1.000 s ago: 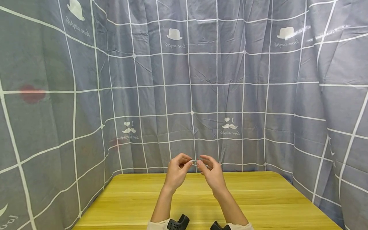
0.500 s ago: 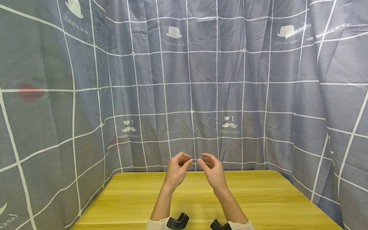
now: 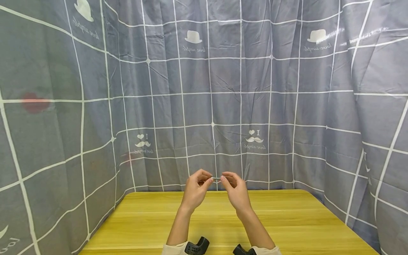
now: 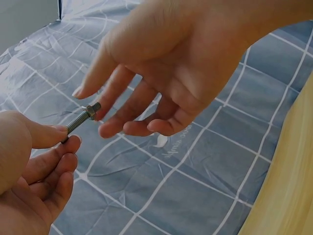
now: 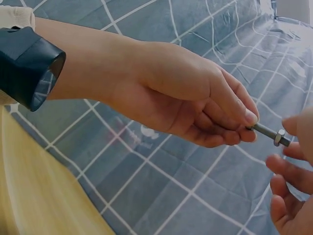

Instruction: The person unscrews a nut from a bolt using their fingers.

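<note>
Aloft, left hand (image 3: 195, 189) pinching bolt (image 4: 77, 122), right hand (image 3: 236, 191) beside nut (image 5: 279, 137).

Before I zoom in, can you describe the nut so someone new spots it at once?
Start at the yellow table; against its far edge in the head view, the left hand pinches one end of a metal bolt. Follow the bolt toward the right hand: the nut sits near that end. It is the short faceted collar, wider than the threaded bolt it encircles.
</note>
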A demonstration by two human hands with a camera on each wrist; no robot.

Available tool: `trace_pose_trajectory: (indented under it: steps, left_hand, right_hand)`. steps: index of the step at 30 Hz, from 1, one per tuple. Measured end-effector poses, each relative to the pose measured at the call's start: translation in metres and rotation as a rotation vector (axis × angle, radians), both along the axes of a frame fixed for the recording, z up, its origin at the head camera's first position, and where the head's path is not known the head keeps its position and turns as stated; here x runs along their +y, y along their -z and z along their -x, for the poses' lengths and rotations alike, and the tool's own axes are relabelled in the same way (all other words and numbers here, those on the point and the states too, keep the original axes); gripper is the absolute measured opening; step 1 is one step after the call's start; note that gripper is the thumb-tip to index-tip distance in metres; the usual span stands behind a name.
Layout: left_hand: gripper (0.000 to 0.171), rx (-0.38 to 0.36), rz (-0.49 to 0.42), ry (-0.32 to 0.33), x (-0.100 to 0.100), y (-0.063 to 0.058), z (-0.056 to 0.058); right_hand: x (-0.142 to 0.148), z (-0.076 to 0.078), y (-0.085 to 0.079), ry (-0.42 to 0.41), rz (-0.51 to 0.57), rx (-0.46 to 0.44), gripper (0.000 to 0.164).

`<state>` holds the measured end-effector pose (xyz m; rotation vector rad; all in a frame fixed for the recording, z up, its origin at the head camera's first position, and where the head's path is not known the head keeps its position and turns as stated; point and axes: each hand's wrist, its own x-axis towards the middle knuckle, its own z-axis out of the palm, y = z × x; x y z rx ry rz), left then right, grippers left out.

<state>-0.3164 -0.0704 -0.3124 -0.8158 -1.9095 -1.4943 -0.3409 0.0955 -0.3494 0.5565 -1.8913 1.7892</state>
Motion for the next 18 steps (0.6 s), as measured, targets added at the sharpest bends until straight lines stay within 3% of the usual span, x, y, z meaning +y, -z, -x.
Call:
trace_pose_trajectory:
  steps: [6, 10, 14, 18]
  left_hand:
    - [0.004, 0.006, 0.006, 0.008, 0.0010, 0.0003, 0.0004]
    - [0.003, -0.001, 0.000, 0.012, 0.0008, 0.0004, -0.0002]
    - [0.002, 0.002, 0.003, 0.009, 0.0006, -0.0003, -0.0014]
    - [0.004, 0.008, 0.014, 0.005, 0.0006, -0.0006, -0.0020]
  right_hand:
    - [0.0015, 0.0020, -0.0002, -0.034, 0.020, 0.010, 0.015]
    - [0.0016, 0.0016, -0.0012, -0.059, 0.023, 0.004, 0.028]
    - [0.0005, 0.0006, -0.0013, -0.020, 0.015, -0.008, 0.035]
    - [-0.0002, 0.0002, -0.0009, 0.016, 0.017, 0.010, 0.024]
